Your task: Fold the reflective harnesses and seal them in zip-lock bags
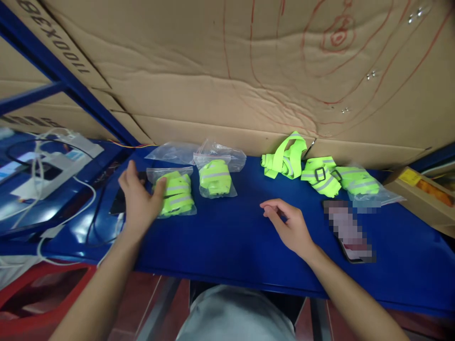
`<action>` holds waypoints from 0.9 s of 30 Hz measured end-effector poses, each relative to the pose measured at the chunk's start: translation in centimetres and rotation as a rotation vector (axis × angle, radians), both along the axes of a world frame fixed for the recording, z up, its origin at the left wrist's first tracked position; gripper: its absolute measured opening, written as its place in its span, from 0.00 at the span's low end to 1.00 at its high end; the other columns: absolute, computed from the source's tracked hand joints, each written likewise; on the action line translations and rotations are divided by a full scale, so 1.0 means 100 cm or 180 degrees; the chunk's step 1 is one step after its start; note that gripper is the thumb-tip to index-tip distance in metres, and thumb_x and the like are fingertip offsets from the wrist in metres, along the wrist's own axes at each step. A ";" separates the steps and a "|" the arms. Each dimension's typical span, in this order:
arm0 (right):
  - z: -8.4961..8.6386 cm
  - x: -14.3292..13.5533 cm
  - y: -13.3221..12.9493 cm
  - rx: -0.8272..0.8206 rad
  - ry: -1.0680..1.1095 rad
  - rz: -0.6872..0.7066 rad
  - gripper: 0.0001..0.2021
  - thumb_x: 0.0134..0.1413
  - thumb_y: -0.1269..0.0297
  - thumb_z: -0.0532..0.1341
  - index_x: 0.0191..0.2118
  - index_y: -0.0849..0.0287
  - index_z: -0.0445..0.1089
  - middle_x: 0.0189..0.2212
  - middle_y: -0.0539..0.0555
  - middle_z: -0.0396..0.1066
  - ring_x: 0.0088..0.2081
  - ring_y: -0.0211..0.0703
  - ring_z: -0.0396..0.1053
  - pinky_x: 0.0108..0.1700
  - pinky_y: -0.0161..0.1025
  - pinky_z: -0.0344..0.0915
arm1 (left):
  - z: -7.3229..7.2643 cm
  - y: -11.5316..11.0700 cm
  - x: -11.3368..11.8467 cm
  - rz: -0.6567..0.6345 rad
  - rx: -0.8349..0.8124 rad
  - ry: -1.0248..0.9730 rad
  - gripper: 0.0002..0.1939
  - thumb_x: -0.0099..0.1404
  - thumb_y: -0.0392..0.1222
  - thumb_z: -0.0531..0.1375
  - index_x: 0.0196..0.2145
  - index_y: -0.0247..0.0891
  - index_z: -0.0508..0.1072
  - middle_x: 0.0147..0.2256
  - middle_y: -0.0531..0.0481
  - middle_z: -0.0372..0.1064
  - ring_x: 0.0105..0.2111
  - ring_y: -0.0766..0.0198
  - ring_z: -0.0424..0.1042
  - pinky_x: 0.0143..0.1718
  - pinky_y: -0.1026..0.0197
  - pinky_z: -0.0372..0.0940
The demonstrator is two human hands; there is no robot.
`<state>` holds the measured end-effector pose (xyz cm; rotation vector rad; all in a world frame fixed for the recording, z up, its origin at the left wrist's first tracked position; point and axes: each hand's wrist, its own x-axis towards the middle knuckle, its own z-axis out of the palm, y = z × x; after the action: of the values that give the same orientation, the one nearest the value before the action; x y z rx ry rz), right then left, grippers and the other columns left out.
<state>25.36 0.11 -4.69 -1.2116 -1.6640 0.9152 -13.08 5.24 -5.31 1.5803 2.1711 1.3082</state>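
Note:
My left hand (140,196) is at the left with its fingers apart, its thumb by a clear zip bag (177,194) of folded neon yellow reflective straps. I cannot tell whether the thumb touches the bag. A second bagged bundle of straps (215,177) lies just right of it. My right hand (289,222) hovers over the middle of the blue table, thumb and index finger pressed together; anything between them is too small to make out. Beyond it lie a loose neon strap (284,158), a folded strap with a black buckle (322,176) and another bundle (357,181) partly in plastic.
A phone (350,232) with a blurred screen lies on the blue table (220,246) at the right. Flat plastic bags (174,152) lie along the cardboard wall (199,94). White cables and a power strip (76,142) clutter the left; a cardboard box (423,196) stands far right.

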 end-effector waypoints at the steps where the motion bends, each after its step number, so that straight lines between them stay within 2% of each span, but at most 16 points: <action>1: -0.001 0.001 0.001 0.0031 -0.0015 -0.0032 0.12 0.72 0.55 0.61 0.46 0.54 0.79 0.37 0.52 0.82 0.37 0.41 0.81 0.39 0.35 0.73 | 0.008 0.004 0.005 -0.0034 0.0089 0.0446 0.44 0.70 0.57 0.62 0.73 0.30 0.55 0.73 0.28 0.44 0.74 0.40 0.48 0.74 0.38 0.52; 3: -0.003 0.001 0.003 0.0073 -0.0082 -0.0034 0.11 0.72 0.57 0.61 0.45 0.54 0.79 0.36 0.52 0.82 0.36 0.40 0.81 0.37 0.34 0.73 | 0.026 0.017 0.016 -0.0274 0.0050 0.1330 0.28 0.76 0.53 0.53 0.62 0.30 0.71 0.66 0.30 0.59 0.70 0.44 0.57 0.73 0.40 0.53; 4: -0.004 0.001 0.003 0.0117 -0.0147 -0.0001 0.11 0.72 0.57 0.60 0.45 0.54 0.79 0.35 0.51 0.82 0.35 0.39 0.81 0.36 0.33 0.72 | 0.035 0.028 0.021 -0.0465 -0.0071 0.1520 0.25 0.77 0.51 0.50 0.57 0.31 0.76 0.60 0.33 0.68 0.65 0.47 0.65 0.71 0.43 0.58; 6: -0.007 -0.001 0.004 0.0262 -0.0328 0.0111 0.10 0.73 0.59 0.60 0.44 0.55 0.79 0.35 0.51 0.82 0.34 0.38 0.80 0.35 0.33 0.72 | 0.049 0.056 0.032 -0.0850 -0.0409 0.1690 0.23 0.75 0.53 0.54 0.56 0.36 0.77 0.52 0.40 0.76 0.53 0.52 0.74 0.62 0.49 0.67; 8: -0.011 -0.003 0.004 0.0411 -0.0515 0.0222 0.10 0.73 0.60 0.60 0.44 0.55 0.78 0.34 0.50 0.81 0.32 0.37 0.78 0.34 0.33 0.71 | 0.055 0.088 0.043 -0.1021 -0.0712 0.1799 0.24 0.73 0.56 0.58 0.55 0.35 0.78 0.46 0.40 0.79 0.45 0.52 0.76 0.55 0.48 0.70; 11: -0.016 -0.003 0.006 0.0516 -0.0712 0.0294 0.09 0.72 0.61 0.61 0.44 0.55 0.78 0.34 0.50 0.80 0.32 0.37 0.77 0.34 0.34 0.69 | 0.056 0.128 0.056 -0.0969 -0.1109 0.1880 0.23 0.69 0.53 0.64 0.48 0.29 0.80 0.41 0.39 0.79 0.42 0.51 0.75 0.51 0.47 0.70; 14: -0.021 0.000 0.009 0.0598 -0.0917 0.0255 0.10 0.73 0.61 0.59 0.46 0.55 0.78 0.37 0.51 0.81 0.33 0.37 0.77 0.34 0.34 0.68 | 0.060 0.139 0.063 -0.0896 -0.0952 0.1849 0.18 0.71 0.49 0.61 0.46 0.29 0.79 0.44 0.40 0.79 0.43 0.53 0.75 0.50 0.48 0.70; 16: -0.023 0.003 0.012 0.0649 -0.1045 0.0167 0.10 0.74 0.61 0.59 0.46 0.55 0.78 0.38 0.51 0.81 0.34 0.38 0.77 0.35 0.35 0.68 | 0.067 0.129 0.064 -0.0757 -0.0579 0.1822 0.19 0.75 0.47 0.56 0.51 0.29 0.75 0.51 0.38 0.76 0.50 0.53 0.73 0.56 0.47 0.68; 18: -0.024 0.006 0.013 0.0691 -0.1152 0.0064 0.10 0.74 0.61 0.58 0.46 0.54 0.78 0.38 0.51 0.80 0.35 0.39 0.77 0.36 0.36 0.69 | 0.076 0.108 0.067 -0.0579 0.0030 0.1883 0.19 0.77 0.46 0.54 0.53 0.27 0.72 0.57 0.35 0.71 0.59 0.50 0.68 0.62 0.43 0.62; 20: -0.022 0.012 0.016 0.0741 -0.1235 -0.0059 0.10 0.73 0.61 0.58 0.47 0.54 0.77 0.38 0.51 0.80 0.36 0.40 0.77 0.38 0.38 0.71 | 0.080 0.076 0.073 -0.0518 0.1038 0.2271 0.15 0.75 0.47 0.58 0.49 0.30 0.73 0.58 0.36 0.71 0.60 0.47 0.67 0.62 0.40 0.60; 22: -0.018 0.020 0.024 0.0841 -0.1293 -0.0297 0.11 0.73 0.61 0.58 0.51 0.54 0.75 0.45 0.55 0.79 0.42 0.44 0.77 0.44 0.42 0.73 | 0.077 0.040 0.085 -0.0952 0.1594 0.3206 0.07 0.74 0.42 0.61 0.43 0.36 0.74 0.55 0.40 0.75 0.51 0.49 0.72 0.54 0.46 0.63; 23: -0.016 0.026 0.033 0.0939 -0.1291 -0.0522 0.12 0.73 0.59 0.58 0.54 0.54 0.74 0.49 0.58 0.78 0.46 0.47 0.76 0.47 0.45 0.74 | 0.072 0.022 0.092 -0.1304 0.1781 0.3655 0.03 0.72 0.39 0.61 0.40 0.38 0.73 0.50 0.43 0.77 0.46 0.51 0.73 0.49 0.48 0.63; 25: -0.009 0.038 0.059 0.1181 -0.1193 -0.1159 0.18 0.70 0.54 0.59 0.59 0.56 0.69 0.56 0.64 0.73 0.53 0.52 0.73 0.51 0.50 0.74 | 0.058 -0.008 0.105 -0.1855 0.1578 0.4106 0.04 0.70 0.32 0.61 0.39 0.39 0.75 0.45 0.45 0.78 0.43 0.52 0.74 0.47 0.48 0.64; 27: -0.003 0.047 0.097 0.1239 -0.0934 -0.1778 0.29 0.64 0.47 0.64 0.63 0.59 0.64 0.62 0.68 0.67 0.58 0.56 0.71 0.54 0.53 0.74 | 0.041 -0.026 0.115 -0.2118 0.1390 0.4180 0.08 0.68 0.28 0.60 0.37 0.38 0.76 0.39 0.45 0.77 0.39 0.53 0.74 0.44 0.49 0.65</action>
<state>30.01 9.81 -4.97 -1.4658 -1.5021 0.0679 -1.59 2.59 -1.19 3.5827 1.3238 0.4960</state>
